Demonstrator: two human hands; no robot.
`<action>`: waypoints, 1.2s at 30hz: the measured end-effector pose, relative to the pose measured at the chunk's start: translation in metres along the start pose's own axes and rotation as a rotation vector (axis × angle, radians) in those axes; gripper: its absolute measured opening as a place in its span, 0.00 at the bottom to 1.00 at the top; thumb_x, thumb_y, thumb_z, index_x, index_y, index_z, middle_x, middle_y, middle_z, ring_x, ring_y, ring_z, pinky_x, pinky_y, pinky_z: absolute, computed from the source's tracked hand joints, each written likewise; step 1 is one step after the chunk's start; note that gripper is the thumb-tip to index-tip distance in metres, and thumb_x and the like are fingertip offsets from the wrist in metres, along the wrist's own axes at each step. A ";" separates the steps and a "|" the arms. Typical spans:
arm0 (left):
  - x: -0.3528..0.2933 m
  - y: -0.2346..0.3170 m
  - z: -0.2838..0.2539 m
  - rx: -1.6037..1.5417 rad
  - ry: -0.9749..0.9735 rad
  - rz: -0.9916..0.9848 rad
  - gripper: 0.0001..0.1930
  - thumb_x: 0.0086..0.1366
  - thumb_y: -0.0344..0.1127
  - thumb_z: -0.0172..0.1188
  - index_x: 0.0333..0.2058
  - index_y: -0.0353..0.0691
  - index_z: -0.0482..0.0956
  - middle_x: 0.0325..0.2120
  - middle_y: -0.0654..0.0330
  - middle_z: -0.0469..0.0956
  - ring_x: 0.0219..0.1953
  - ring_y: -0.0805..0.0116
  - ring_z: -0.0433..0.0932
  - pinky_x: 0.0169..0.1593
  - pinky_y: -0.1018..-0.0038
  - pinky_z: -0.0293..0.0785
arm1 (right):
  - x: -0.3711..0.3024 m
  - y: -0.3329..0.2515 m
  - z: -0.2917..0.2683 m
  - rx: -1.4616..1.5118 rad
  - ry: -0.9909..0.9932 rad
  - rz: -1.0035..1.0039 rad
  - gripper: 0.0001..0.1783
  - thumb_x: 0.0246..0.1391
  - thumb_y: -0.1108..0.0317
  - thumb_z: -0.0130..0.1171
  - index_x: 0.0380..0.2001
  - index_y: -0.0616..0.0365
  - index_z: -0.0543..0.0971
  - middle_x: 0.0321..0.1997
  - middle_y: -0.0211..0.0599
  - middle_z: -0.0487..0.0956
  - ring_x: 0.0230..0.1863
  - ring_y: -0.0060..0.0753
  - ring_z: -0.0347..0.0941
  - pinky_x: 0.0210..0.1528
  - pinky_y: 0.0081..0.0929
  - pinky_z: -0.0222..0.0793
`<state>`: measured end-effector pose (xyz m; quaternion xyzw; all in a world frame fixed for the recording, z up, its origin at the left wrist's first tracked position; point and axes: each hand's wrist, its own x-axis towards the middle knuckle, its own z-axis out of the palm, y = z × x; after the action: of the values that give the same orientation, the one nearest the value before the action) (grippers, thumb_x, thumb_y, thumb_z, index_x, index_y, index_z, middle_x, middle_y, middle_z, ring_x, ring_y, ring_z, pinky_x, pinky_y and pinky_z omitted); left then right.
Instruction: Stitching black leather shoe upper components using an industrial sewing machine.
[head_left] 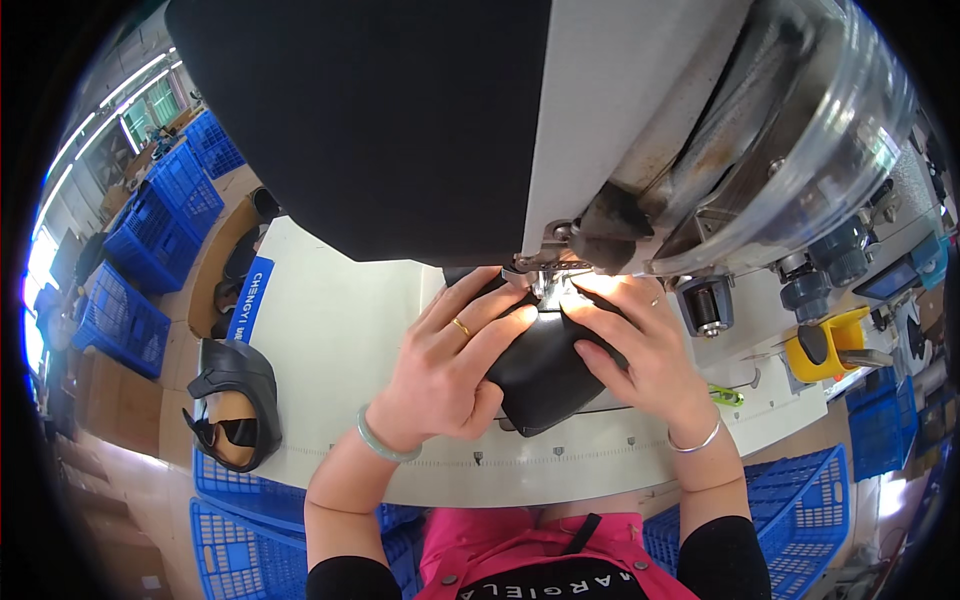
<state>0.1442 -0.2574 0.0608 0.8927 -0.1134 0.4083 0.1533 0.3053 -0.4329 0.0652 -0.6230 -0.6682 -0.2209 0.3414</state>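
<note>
A smooth black leather piece (545,375) lies under the lit presser foot (546,290) of a sewing machine (400,120). My left hand (450,360), wearing a gold ring, holds the piece at its left side, index and middle fingertips close to the foot and thumb folded in. From the other side my right hand (645,345) grips it, index finger by the foot and thumb on the leather. The far end of the piece and some right fingertips are hidden under the machine head. At the table's left edge sits a curved black piece (262,395) with a tan inside.
A pale table (340,350) with a ruled front edge surrounds the machine. Right of my hand lie a green tool (727,396) and a yellow holder (833,345). Blue crates (250,550) stand below, with more blue crates (160,235) at far left.
</note>
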 end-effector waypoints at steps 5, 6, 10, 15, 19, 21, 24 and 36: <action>0.002 -0.002 0.002 0.008 0.014 0.002 0.26 0.38 0.28 0.49 0.42 0.32 0.77 0.47 0.45 0.76 0.51 0.38 0.72 0.55 0.54 0.72 | 0.002 0.002 0.002 -0.029 -0.002 -0.010 0.19 0.45 0.72 0.64 0.44 0.56 0.79 0.49 0.40 0.76 0.44 0.46 0.71 0.47 0.38 0.66; 0.004 -0.004 0.004 0.005 0.026 0.002 0.26 0.38 0.28 0.50 0.41 0.31 0.77 0.46 0.45 0.75 0.50 0.38 0.72 0.54 0.54 0.72 | 0.002 0.004 0.003 -0.030 -0.003 -0.008 0.19 0.45 0.72 0.64 0.44 0.56 0.79 0.49 0.40 0.76 0.44 0.46 0.71 0.47 0.38 0.66; 0.005 -0.008 0.008 -0.025 0.045 -0.005 0.24 0.38 0.28 0.51 0.40 0.30 0.76 0.44 0.43 0.75 0.48 0.39 0.73 0.53 0.54 0.72 | 0.000 0.009 0.009 -0.047 0.036 0.018 0.17 0.49 0.71 0.61 0.44 0.55 0.79 0.46 0.39 0.78 0.40 0.42 0.72 0.44 0.35 0.65; 0.005 -0.009 0.006 -0.049 0.038 -0.014 0.24 0.39 0.28 0.51 0.40 0.29 0.76 0.43 0.42 0.75 0.47 0.39 0.73 0.52 0.54 0.72 | 0.002 0.009 0.010 -0.047 0.058 0.000 0.16 0.49 0.71 0.60 0.44 0.55 0.80 0.43 0.38 0.79 0.37 0.40 0.72 0.42 0.34 0.65; 0.006 -0.009 0.008 -0.059 0.055 -0.017 0.24 0.39 0.29 0.51 0.39 0.29 0.76 0.42 0.43 0.76 0.45 0.40 0.74 0.51 0.55 0.73 | 0.001 0.011 0.011 -0.052 0.086 -0.024 0.16 0.49 0.70 0.61 0.44 0.55 0.80 0.42 0.38 0.78 0.35 0.40 0.71 0.40 0.33 0.64; 0.008 -0.008 0.006 -0.053 0.068 -0.021 0.23 0.38 0.29 0.51 0.39 0.30 0.77 0.40 0.44 0.77 0.44 0.41 0.75 0.51 0.57 0.73 | 0.002 0.011 0.012 -0.052 0.102 -0.035 0.16 0.49 0.70 0.61 0.44 0.56 0.80 0.41 0.38 0.78 0.34 0.40 0.71 0.39 0.33 0.63; 0.014 -0.013 -0.005 -0.096 0.081 -0.057 0.23 0.39 0.26 0.48 0.38 0.31 0.80 0.36 0.48 0.79 0.40 0.47 0.77 0.47 0.60 0.75 | 0.001 0.012 0.011 -0.033 0.092 -0.010 0.15 0.49 0.69 0.61 0.43 0.56 0.80 0.38 0.38 0.77 0.33 0.40 0.70 0.38 0.33 0.62; 0.044 -0.077 -0.010 -0.442 -0.249 -0.334 0.20 0.48 0.30 0.73 0.42 0.37 0.82 0.38 0.60 0.81 0.40 0.67 0.78 0.46 0.72 0.74 | -0.004 0.006 -0.005 -0.039 -0.010 -0.008 0.29 0.44 0.45 0.66 0.46 0.52 0.80 0.50 0.39 0.76 0.46 0.45 0.71 0.50 0.43 0.60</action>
<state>0.1911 -0.1861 0.0865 0.8873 -0.0692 0.2302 0.3936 0.3119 -0.4384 0.0646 -0.6277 -0.6681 -0.2321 0.3251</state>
